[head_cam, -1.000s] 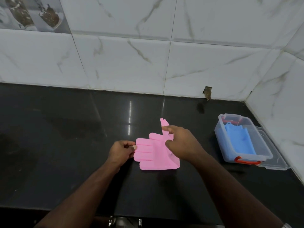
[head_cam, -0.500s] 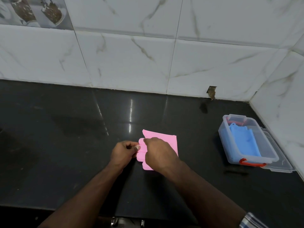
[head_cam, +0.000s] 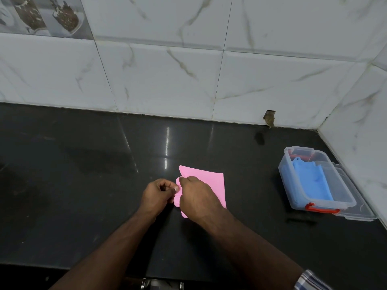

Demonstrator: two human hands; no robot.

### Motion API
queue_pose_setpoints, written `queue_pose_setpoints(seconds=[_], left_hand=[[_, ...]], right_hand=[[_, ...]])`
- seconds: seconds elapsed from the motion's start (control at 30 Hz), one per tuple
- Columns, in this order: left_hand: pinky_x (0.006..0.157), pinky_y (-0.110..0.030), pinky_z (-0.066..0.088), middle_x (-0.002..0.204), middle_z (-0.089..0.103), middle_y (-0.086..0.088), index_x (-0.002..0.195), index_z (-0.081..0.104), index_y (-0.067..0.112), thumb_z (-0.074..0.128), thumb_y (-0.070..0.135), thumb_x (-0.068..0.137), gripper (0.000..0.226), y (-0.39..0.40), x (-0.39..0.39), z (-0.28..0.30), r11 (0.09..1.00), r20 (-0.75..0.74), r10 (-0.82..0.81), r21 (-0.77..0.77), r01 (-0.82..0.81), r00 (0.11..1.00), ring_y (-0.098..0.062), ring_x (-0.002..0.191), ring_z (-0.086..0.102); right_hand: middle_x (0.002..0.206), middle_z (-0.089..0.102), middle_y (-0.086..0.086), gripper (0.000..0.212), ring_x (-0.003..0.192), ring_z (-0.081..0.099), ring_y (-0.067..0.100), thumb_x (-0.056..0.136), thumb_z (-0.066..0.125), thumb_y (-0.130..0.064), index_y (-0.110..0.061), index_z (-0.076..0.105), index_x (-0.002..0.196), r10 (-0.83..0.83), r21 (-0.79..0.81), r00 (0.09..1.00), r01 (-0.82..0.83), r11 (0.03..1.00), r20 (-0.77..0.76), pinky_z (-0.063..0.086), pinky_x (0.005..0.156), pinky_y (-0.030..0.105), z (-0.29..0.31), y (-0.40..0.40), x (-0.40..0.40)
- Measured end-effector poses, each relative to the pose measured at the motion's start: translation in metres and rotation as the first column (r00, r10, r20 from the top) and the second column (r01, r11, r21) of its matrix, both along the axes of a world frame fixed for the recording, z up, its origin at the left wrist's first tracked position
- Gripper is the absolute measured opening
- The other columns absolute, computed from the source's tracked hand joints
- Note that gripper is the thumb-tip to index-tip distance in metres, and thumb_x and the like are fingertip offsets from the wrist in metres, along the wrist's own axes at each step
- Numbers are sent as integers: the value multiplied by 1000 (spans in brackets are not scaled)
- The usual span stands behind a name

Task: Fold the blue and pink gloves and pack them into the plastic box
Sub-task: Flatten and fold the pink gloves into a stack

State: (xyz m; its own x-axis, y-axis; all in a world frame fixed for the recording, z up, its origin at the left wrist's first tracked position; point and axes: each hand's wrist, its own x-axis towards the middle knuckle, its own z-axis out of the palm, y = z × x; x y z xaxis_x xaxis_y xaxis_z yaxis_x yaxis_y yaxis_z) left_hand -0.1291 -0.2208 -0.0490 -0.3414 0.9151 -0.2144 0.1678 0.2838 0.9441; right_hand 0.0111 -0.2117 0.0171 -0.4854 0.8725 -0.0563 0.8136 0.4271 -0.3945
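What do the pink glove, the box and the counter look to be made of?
Pink glove: thin, matte, flexible sheet, likely silicone or rubber; it folds flat with a clean edge.
Box: clear, slightly frosted hard plastic; the blue glove shows through its wall.
Counter: polished black stone, possibly granite; it mirrors the light in streaks.

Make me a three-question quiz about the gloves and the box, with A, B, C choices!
1. Where is the blue glove?
A. in the box
B. on the counter
C. in a hand

2. What colour is the box handle?
A. green
B. red
C. yellow

3. How is the pink glove now?
A. spread flat
B. rolled up
C. folded over

Answers: 1 A, it lies inside the clear box. 2 B, the front handle is red. 3 C, both the left hand and right hand hold its fingers at the doubled edge.
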Motion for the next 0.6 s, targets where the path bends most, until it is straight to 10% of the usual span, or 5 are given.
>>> queue_pose_setpoints(seconds=[0.6], left_hand=[[50, -15, 48, 68, 72, -10, 79, 73, 0, 63, 38, 96, 43, -4, 6, 19, 996, 23, 37, -82, -35, 999, -7, 55, 62]], right_hand=[[127, 60, 8, 44, 111, 59, 28, 97, 50, -36, -17, 45, 136, 21, -106, 993, -33, 994, -117, 46, 91, 39, -12, -8, 6]])
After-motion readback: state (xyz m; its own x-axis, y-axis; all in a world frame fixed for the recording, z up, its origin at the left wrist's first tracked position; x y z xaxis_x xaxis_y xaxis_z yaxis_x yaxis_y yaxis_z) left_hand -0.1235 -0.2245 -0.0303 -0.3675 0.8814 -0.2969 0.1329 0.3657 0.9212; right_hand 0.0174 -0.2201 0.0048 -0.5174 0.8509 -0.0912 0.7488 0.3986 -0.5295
